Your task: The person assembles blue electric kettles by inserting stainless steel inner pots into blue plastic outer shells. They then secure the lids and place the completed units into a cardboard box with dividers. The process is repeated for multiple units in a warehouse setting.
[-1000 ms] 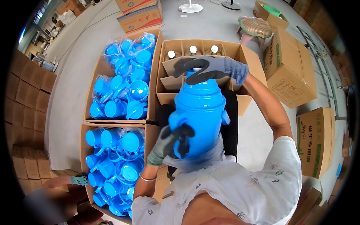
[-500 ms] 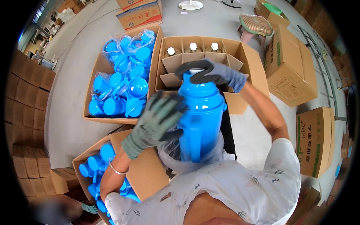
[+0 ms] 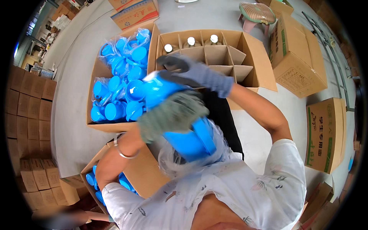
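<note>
A blue thermos flask (image 3: 183, 142) leans over to the left in front of my body, its handle side toward me. My left hand (image 3: 174, 114), in a grey-green glove blurred by motion, lies across the flask's middle with the fingers wrapped round it. At the upper end my right hand (image 3: 191, 73), in a blue-grey glove with dark fingers, grips the flask near its top. The clear plastic bag (image 3: 168, 159) is bunched around the flask's lower part at my lap. What lies under my left palm is hidden.
Ahead stands a divided carton (image 3: 251, 46) holding three white-capped bottles (image 3: 191, 41). A carton (image 3: 92, 82) of blue lids and cups is at its left; another carton (image 3: 140, 168) with blue parts sits nearer. Closed cartons (image 3: 326, 134) and a stool (image 3: 257, 14) stand rightward. Another person's arm (image 3: 97, 216) shows lower left.
The flask has gone from upright to tilted leftward. My left hand has moved from beside it onto its body; my right hand has shifted left with the top.
</note>
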{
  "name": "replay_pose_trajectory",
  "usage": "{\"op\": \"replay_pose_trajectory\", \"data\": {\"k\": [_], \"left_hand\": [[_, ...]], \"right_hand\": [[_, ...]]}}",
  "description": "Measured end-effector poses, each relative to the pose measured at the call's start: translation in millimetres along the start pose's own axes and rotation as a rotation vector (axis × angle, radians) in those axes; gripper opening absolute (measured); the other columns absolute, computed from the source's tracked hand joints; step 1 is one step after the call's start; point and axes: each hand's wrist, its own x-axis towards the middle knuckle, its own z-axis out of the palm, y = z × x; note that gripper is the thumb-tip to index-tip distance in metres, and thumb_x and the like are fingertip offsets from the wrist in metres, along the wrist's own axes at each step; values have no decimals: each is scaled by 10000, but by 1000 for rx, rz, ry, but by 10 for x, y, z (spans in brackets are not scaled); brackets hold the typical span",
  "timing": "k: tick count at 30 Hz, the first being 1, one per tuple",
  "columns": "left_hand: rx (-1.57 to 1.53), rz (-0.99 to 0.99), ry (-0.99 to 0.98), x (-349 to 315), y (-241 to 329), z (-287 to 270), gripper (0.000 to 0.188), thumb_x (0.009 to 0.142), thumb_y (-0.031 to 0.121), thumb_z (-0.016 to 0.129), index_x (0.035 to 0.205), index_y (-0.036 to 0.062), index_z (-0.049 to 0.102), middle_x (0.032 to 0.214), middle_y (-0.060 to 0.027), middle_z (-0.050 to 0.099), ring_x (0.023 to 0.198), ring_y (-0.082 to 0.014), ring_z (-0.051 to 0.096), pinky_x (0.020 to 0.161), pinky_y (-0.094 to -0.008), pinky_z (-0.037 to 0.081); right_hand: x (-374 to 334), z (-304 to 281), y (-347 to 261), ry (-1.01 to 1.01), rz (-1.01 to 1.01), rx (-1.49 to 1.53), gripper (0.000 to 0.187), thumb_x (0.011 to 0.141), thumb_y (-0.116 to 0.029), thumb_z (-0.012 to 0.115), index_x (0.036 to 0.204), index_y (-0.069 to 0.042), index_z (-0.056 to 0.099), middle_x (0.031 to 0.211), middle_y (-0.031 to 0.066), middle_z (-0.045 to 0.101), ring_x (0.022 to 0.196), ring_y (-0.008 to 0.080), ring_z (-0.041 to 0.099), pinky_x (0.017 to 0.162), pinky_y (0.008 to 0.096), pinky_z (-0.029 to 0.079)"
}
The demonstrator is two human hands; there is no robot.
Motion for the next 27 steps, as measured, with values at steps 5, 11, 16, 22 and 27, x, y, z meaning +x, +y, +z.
{"op": "replay_pose_trajectory", "data": {"k": [5,11,16,22,27], "left_hand": [[-6,-682,30,-702,154,-441,414,547,139,733,953,163,656,1058,-16,657,1100,-250,556,919,-373,381],[7,-1098,155,-1816,237,-160,474,527,241,840,948,129,653,981,-61,665,933,-270,605,899,-362,425],[-121,-1251,527,-2357,264,-335,549,531,76,811,1035,35,597,944,-107,643,930,-239,604,845,-368,484],[-273,-1397,798,-1919,330,-335,483,700,100,755,1114,-20,536,1029,-137,580,826,-217,608,732,-295,529],[-964,-1319,1054,-1267,689,308,415,762,102,721,1109,-32,539,985,-122,603,861,-207,622,745,-280,529]], "right_hand": [[-1132,-876,368,309,171,100,368,872,-116,618,1204,2,515,1101,70,596,987,109,561,879,251,473],[-1703,-633,468,249,327,136,370,891,-140,580,1224,7,514,1189,70,557,1077,137,526,938,275,417],[-1725,-327,1181,-239,202,16,485,898,-161,570,1325,12,418,1305,131,491,1133,196,500,975,296,408],[-901,167,341,1,187,132,756,780,-389,711,1354,-16,391,1252,165,524,1113,228,532,974,357,424],[-148,-532,58,101,-177,-351,785,737,-533,694,1313,-52,462,1097,190,609,993,278,614,888,387,484]]}}
